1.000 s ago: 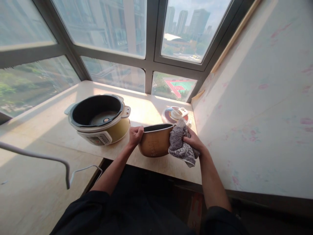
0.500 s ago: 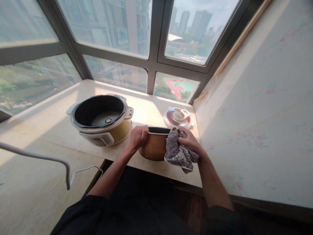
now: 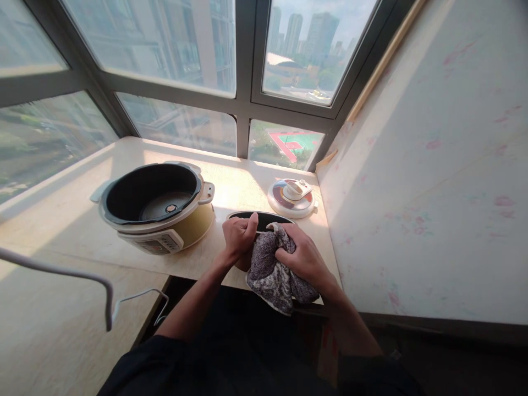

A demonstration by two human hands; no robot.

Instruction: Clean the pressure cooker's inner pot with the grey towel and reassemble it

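Observation:
A brown inner pot point(image 3: 243, 259) with a dark inside stands near the front edge of the counter. Closed over its left rim, my left hand point(image 3: 241, 236) grips the pot. My right hand point(image 3: 303, 253) clutches a crumpled grey-and-white cloth point(image 3: 268, 269), which lies against the front of the pot and its rim and hides much of the outer wall. To the left is the pressure cooker body point(image 3: 193, 223), lidless, with a dark cavity and a control panel on its front. Behind the pot lies the cooker's round lid point(image 3: 291, 206), with a pale knob on top.
Windows meet the back of the pale counter point(image 3: 235, 187), and a flower-patterned wall point(image 3: 412, 220) bounds it on the right. A grey curved bar point(image 3: 61, 272) juts in from the left, with a white cord point(image 3: 140, 292) beside it.
My right hand has moved the cloth leftward across the pot's front, covering more of it. My left hand still holds the rim. The whole view has shifted a little.

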